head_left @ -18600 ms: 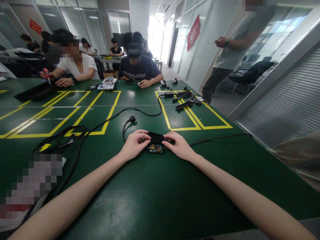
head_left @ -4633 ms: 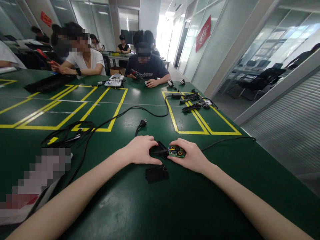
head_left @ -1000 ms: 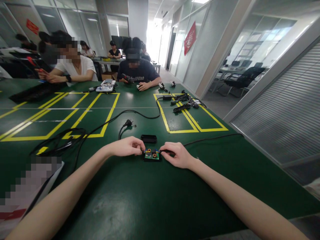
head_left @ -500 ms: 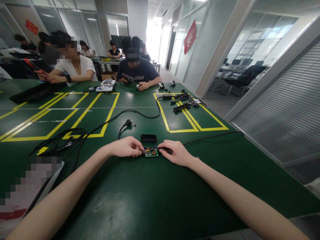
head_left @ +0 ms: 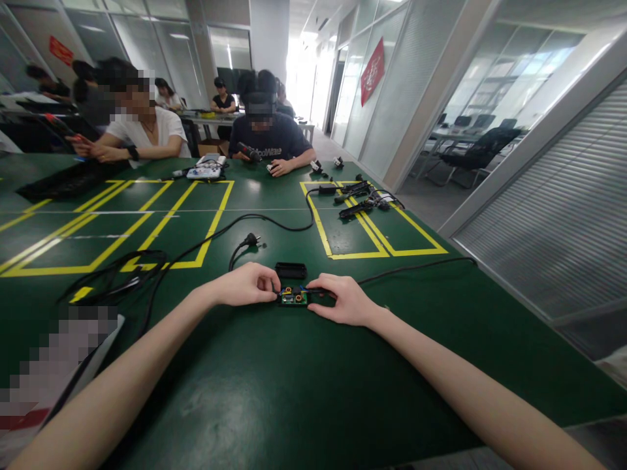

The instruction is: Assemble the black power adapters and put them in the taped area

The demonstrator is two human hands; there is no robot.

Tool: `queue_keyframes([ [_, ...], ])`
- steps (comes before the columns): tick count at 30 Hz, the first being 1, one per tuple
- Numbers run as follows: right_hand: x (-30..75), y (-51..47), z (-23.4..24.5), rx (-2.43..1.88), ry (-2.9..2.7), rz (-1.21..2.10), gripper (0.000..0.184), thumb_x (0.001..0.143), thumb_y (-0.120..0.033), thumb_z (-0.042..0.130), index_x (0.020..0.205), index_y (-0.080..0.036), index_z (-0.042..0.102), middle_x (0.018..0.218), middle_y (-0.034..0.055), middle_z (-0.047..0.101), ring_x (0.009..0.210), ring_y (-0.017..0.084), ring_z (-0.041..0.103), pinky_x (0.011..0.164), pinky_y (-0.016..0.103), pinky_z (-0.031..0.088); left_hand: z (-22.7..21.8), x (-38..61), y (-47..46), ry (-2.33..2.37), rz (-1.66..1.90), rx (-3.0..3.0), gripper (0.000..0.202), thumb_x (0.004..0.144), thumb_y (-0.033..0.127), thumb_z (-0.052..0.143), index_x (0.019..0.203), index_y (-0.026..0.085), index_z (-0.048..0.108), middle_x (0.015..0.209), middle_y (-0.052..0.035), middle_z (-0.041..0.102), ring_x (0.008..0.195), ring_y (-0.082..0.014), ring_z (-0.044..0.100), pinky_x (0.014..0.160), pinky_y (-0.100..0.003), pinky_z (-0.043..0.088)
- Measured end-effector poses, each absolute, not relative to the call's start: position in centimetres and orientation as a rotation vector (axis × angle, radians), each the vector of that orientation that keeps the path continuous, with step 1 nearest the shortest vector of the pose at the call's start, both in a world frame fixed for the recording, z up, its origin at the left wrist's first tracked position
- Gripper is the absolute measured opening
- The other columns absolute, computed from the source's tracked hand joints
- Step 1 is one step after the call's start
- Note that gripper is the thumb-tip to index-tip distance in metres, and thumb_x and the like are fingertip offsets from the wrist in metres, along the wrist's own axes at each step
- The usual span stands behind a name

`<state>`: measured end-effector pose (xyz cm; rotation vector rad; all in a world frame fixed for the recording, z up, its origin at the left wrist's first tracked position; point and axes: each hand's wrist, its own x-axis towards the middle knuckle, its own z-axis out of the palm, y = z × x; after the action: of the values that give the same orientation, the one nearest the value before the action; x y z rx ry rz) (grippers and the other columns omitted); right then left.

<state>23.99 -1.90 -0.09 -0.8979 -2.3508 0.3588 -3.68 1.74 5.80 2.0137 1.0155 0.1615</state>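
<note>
Circuit board lies between the left hand, apparently pinched on the plug cord, and the right hand, thumb and fingers parted. Seating it seems in hand, calling next for even pressure.

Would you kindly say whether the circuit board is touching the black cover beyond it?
Apart; the head view shows green table between the circuit board and the black cover.
</note>
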Motion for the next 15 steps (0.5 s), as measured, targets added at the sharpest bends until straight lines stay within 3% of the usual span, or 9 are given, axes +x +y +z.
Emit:
queue_keyframes([
  [6,24.04,-1.77,-0.16,-0.909,-2.399,0.300,0.026,0.088,-0.032,0.077,0.109,-0.020,0.069,0.097,0.0056,0.074,0.085,0.020,0.073,0.073,0.028,0.055,5.84,-3.56,1.58,1.025,0.176,2.102,0.024,0.078,0.039,0.067,0.085,0.017,0.073,0.064,0.0024,0.062,0.060,-0.0134,0.056,0.060,-0.023,0.043],
  [15,23.99,-1.46,-0.61,-0.917,-2.384,0.173,0.023,0.090,-0.030,0.075,0.109,-0.019,0.070,0.099,0.0080,0.071,0.090,0.022,0.070,0.075,0.033,0.055,5.43,-3.53,1.52,1.095,0.193,2.291,0.017,0.081,0.033,0.066,0.080,0.019,0.076,0.067,-0.0001,0.069,0.061,-0.0142,0.060,0.057,-0.022,0.041],
])
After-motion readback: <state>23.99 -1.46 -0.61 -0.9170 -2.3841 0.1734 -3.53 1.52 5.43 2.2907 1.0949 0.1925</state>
